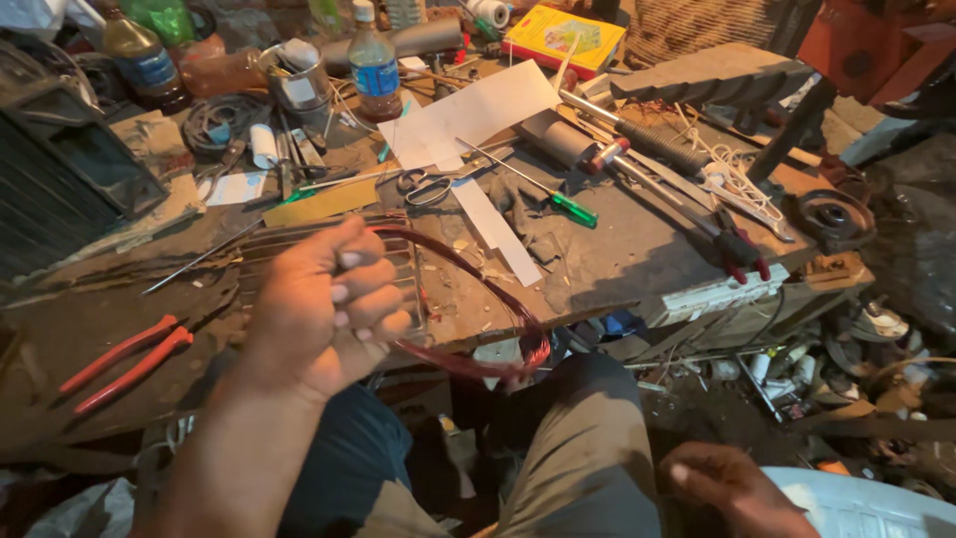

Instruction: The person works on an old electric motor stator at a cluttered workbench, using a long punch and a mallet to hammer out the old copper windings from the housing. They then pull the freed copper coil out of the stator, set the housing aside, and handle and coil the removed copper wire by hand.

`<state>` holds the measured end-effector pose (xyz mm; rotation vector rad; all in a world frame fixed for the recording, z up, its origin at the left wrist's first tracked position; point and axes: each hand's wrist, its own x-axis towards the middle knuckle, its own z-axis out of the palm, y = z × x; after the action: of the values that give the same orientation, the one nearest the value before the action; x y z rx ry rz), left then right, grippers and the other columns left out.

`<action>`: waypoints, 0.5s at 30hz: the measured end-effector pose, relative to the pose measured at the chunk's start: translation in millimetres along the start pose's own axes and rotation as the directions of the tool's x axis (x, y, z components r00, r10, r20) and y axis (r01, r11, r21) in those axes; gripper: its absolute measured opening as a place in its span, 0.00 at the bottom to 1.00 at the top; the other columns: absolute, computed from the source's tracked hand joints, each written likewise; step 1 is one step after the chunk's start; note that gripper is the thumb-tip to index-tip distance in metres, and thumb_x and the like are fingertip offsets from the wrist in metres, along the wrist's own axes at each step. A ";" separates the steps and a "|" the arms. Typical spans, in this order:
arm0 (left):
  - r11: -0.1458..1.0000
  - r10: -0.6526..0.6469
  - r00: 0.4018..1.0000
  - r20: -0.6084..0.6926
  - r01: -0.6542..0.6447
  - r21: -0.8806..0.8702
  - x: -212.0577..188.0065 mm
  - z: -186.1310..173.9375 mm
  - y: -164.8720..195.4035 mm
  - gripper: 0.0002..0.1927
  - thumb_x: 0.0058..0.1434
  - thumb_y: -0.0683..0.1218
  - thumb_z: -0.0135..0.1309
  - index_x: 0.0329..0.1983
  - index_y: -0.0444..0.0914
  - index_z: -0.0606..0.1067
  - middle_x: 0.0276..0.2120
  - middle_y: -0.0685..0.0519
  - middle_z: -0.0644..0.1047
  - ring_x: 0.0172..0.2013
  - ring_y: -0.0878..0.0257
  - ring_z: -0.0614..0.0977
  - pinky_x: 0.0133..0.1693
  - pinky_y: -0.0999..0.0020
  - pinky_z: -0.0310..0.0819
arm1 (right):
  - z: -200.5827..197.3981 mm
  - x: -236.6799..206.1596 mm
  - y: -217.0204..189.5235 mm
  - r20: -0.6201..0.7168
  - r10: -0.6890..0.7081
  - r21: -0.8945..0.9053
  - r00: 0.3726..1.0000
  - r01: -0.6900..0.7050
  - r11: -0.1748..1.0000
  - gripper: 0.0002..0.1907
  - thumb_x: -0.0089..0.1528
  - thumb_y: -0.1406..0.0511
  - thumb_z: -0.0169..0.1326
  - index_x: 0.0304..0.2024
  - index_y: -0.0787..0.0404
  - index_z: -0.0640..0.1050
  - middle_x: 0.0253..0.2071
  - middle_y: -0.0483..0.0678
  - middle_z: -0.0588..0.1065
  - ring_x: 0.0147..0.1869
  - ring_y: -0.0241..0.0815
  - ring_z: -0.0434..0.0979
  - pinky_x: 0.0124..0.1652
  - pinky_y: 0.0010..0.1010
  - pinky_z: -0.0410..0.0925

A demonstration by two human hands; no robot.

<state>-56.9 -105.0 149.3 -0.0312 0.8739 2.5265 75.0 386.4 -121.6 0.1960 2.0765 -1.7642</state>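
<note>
My left hand (324, 304) is raised in front of me, fingers closed around a loop of reddish copper wire (498, 329). The coil arcs from the fist to the right and hangs down over the front edge of the workbench (617, 249), above my knee. My right hand (732, 488) rests low at the bottom right, by my thigh and a white plastic object (866, 503). Its fingers look curled and nothing shows in it.
Red-handled pliers (124, 361) lie at the bench's left. Scissors (426, 185), a green-handled screwdriver (558, 199), white paper sheets (468, 115), a plastic bottle (375, 65), a yellow box (563, 38) and red-handled cutters (742, 249) crowd the top. Scrap litters the floor at right.
</note>
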 end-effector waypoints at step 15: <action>0.987 -0.150 0.987 0.064 0.145 0.070 -11.7 9.9 -15.2 0.20 0.74 0.56 0.37 0.26 0.44 0.61 0.13 0.63 0.56 0.13 0.69 0.56 0.21 0.71 0.54 | 191.0 11.8 -235.0 0.397 -0.661 -0.677 0.636 0.689 0.256 0.51 0.51 0.35 0.61 0.62 0.64 0.72 0.59 0.53 0.74 0.68 0.53 0.71 0.68 0.71 0.40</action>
<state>-38.6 -93.6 150.4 0.0125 0.8925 2.3462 20.1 154.6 65.7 -1.1820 2.9262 -0.8669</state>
